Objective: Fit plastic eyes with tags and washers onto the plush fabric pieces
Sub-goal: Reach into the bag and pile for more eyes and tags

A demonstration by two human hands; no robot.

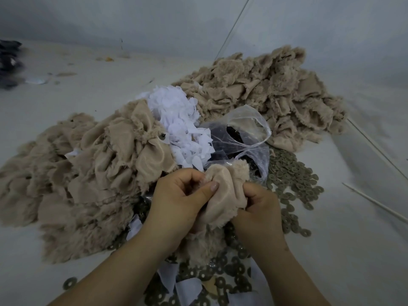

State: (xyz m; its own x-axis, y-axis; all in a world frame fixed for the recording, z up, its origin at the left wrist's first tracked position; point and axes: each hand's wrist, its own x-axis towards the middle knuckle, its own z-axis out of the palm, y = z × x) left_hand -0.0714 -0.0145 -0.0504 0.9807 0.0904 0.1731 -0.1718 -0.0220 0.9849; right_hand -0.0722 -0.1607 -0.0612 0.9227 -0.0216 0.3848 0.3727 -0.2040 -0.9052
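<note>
Across the pale counter (66, 100) we see two big heaps of beige plush fabric pieces, one at far right (276, 96) and one at left (77, 173), fuzzy on one face and smooth woven on the other, with frayed edges. Between them lies one mound of white tags (178, 122), thin and irregularly cut, and one crumpled clear plastic bag (240, 138) holding dark parts. Olive ring-shaped washers (291, 177), too many to count, spread flat to the right and near us. Two thin pale sticks (375, 202) lie at far right. One black plastic eye (163, 135) shows on the left heap. Our left hand (176, 202) and right hand (258, 208) both pinch one folded plush piece (229, 191), fingers curled around it.
</note>
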